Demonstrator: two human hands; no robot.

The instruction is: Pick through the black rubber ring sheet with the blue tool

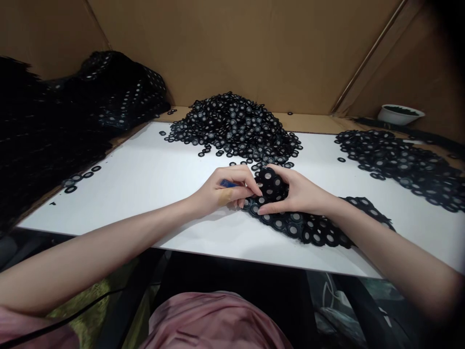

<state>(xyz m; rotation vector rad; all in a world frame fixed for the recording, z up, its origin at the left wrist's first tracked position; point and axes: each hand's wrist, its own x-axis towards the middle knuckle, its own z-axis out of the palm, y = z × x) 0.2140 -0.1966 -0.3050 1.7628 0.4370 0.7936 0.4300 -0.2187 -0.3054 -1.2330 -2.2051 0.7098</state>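
Note:
A black sheet of joined rubber rings with grey mesh centres (308, 228) lies on the white table top (152, 179) and runs under my right forearm. My right hand (298, 194) is closed round the bunched-up end of this sheet. My left hand (225, 191) is pinched against the same end, fingertips on the rings, with a small blue thing tucked under its fingers. A large heap of loose black rings (236, 126) sits just behind both hands.
A second spread of loose rings (403, 160) covers the right side. More black ring sheets (72, 116) pile up at the left. A white bowl (399, 114) stands at the back right. Brown cardboard walls (254, 43) close in the back. A few stray rings (80, 177) lie at left.

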